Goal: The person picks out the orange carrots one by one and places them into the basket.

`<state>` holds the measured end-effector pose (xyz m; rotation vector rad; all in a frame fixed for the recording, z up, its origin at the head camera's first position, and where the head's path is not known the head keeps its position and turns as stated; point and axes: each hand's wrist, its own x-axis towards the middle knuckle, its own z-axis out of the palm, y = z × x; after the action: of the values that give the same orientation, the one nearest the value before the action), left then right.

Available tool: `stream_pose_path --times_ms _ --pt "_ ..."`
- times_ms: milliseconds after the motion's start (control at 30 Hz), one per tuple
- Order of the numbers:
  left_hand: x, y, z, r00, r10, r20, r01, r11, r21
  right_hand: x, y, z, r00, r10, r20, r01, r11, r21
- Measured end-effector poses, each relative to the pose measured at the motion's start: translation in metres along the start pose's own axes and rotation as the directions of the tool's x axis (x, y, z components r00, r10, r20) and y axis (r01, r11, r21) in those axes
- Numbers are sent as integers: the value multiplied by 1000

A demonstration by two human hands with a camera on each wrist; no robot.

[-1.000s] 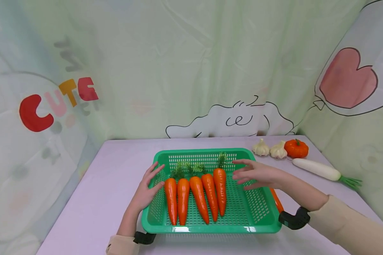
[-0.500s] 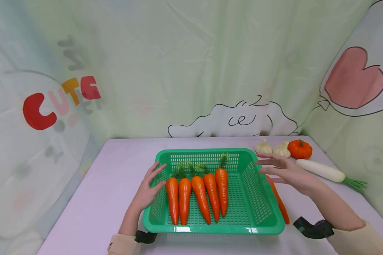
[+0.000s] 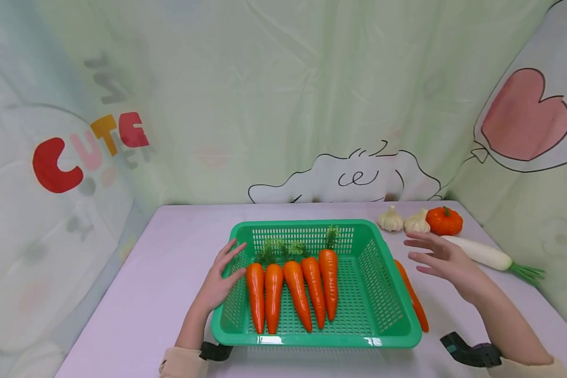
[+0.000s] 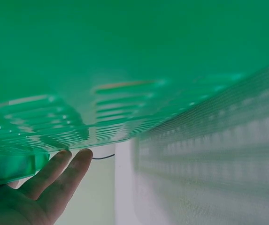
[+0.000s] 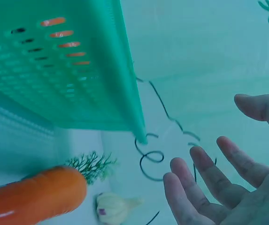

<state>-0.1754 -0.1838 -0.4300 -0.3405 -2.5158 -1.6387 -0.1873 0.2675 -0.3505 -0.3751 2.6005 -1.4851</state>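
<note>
A green plastic basket [image 3: 316, 340] stands on the table, with several orange carrots [image 3: 296, 294] side by side in its left and middle part. At the basket's left side my left hand [image 3: 216, 283] has its fingers spread over the rim; in the left wrist view, fingertips [image 4: 81, 157] lie close against the slotted wall, and contact is hard to tell. Off the right side, my right hand [image 3: 446, 262] hovers with fingers apart, holding nothing. Beneath it another carrot [image 3: 415, 299] lies on the table along the basket's outer wall; the right wrist view shows its leafy top [image 5: 93, 166].
Two garlic bulbs [image 3: 390, 219] and an orange pumpkin [image 3: 444, 220] sit at the table's back right. A white radish [image 3: 482, 253] with green leaves lies behind the right hand. Printed curtain [image 3: 283, 105] encloses the table [image 3: 170, 252] at the back and sides.
My right hand has moved right, from over the basket's right part to beyond its rim, uncovering the outside carrot. The left hand keeps its place by the left rim.
</note>
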Motion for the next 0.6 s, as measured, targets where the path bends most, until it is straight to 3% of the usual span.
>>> stream_pose_path --times_ms 333,600 --pt "1 0 0 1000 7 -2 -7 1000 2 -3 28 7 993 -7 -117 -5 995 -102" --pt "0 -1 0 1000 2 -5 -3 1000 -5 -1 55 21 993 98 -70 -105 990 -99"
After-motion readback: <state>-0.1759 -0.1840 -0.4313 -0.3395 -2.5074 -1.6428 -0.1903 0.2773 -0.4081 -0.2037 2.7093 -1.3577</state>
